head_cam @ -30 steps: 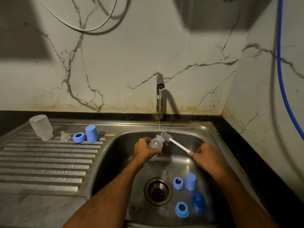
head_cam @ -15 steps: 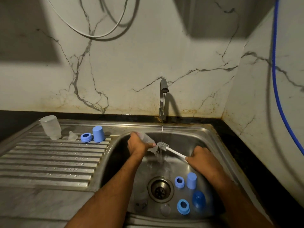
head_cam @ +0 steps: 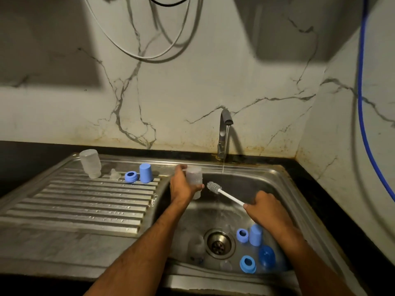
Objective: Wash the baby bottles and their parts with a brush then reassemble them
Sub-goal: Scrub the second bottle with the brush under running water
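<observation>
My left hand (head_cam: 181,188) grips a clear baby bottle (head_cam: 194,178) turned mouth-down over the sink's left edge. My right hand (head_cam: 265,209) holds the white handle of a grey-bristled brush (head_cam: 214,187), whose head sits just right of the bottle, apart from it. On the draining board stand another clear bottle (head_cam: 90,163) upside down, a clear teat (head_cam: 115,174), a blue ring (head_cam: 131,176) and a blue cap (head_cam: 146,173). Inside the basin lie two blue rings (head_cam: 242,235) (head_cam: 248,264), a blue cap (head_cam: 255,234), a blue dome cap (head_cam: 266,256) and a clear bottle (head_cam: 196,245).
The tap (head_cam: 224,133) runs a thin stream into the steel sink (head_cam: 284,189), landing right of the brush head. The drain (head_cam: 218,243) is in the basin's middle. A marble wall stands behind, with a blue hose (head_cam: 361,103) at the right and white cables hanging above.
My left hand has swung the bottle left and up, out of the water stream, and turned it mouth-down. The brush stays in my right hand, outside the bottle.
</observation>
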`<action>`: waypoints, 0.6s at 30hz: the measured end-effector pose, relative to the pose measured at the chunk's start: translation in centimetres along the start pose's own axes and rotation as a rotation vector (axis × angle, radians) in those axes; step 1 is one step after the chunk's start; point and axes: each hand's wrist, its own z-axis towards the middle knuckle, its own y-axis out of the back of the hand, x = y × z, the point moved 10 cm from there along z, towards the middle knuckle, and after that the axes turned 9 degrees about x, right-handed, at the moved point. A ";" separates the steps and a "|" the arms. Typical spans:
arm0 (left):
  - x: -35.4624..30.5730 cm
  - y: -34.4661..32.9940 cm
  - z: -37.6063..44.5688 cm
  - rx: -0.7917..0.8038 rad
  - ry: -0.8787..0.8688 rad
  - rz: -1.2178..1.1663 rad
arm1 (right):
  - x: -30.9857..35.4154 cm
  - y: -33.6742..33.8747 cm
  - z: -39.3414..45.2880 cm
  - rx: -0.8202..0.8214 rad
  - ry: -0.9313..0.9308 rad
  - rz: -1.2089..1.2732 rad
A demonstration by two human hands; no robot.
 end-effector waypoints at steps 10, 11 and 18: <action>0.6 10.1 -2.7 -0.114 -0.081 0.005 | 7.5 -0.7 -3.8 -0.008 0.114 0.046; 0.7 11.1 -2.9 -0.126 -0.087 0.015 | 8.2 -0.9 -4.0 -0.001 0.124 0.039; 2.4 19.4 -3.8 -0.209 -0.067 0.019 | 15.1 -3.3 -6.2 0.076 0.238 0.078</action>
